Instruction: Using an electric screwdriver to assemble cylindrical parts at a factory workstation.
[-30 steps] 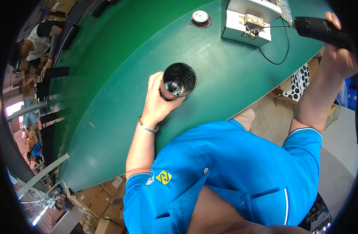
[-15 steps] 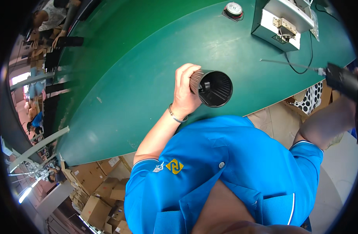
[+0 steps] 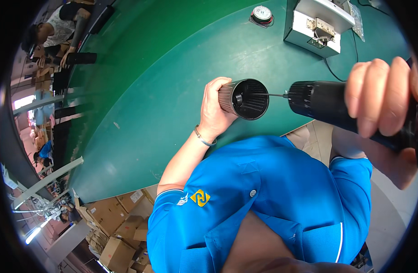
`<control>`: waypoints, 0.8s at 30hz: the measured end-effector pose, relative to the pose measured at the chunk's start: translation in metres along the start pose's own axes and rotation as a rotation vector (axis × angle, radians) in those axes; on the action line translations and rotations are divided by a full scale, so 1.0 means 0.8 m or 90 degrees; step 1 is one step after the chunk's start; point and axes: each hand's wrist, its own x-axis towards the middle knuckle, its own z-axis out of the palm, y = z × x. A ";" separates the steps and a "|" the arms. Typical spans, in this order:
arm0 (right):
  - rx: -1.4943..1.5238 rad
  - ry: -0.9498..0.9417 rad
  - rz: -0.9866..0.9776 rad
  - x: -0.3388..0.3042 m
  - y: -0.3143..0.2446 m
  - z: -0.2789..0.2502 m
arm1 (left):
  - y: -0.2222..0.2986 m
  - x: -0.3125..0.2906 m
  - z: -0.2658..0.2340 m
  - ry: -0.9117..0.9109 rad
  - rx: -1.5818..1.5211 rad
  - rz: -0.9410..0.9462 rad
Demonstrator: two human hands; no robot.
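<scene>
My left hand [image 3: 214, 107] wraps round the far-left side of a black ribbed cylindrical housing [image 3: 227, 96], held just above the table with its open mouth facing right. Inside it a small dark fitting shows. At the right, my right hand [image 3: 381, 98] grips a black electric screwdriver [image 3: 320, 101]. Its long thin bit [image 3: 276, 95] reaches leftward into the mouth of the housing. Whether the tip touches anything inside, I cannot tell.
On the green table [image 3: 172, 100] stand a white device with terminals [image 3: 316, 36] and a round part with wires [image 3: 262, 14]. A cable runs behind the screwdriver. Cardboard boxes [image 3: 106, 209] lie below at left. Another person [image 3: 63, 29] works at the far left.
My right hand has brought the screwdriver in from the right edge, so its bit now enters the housing. The left hand and the housing have barely moved.
</scene>
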 end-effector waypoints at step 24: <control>-0.007 0.291 -0.105 -0.016 -0.011 -0.001 | 0.006 0.008 -0.003 -0.045 -0.014 -0.114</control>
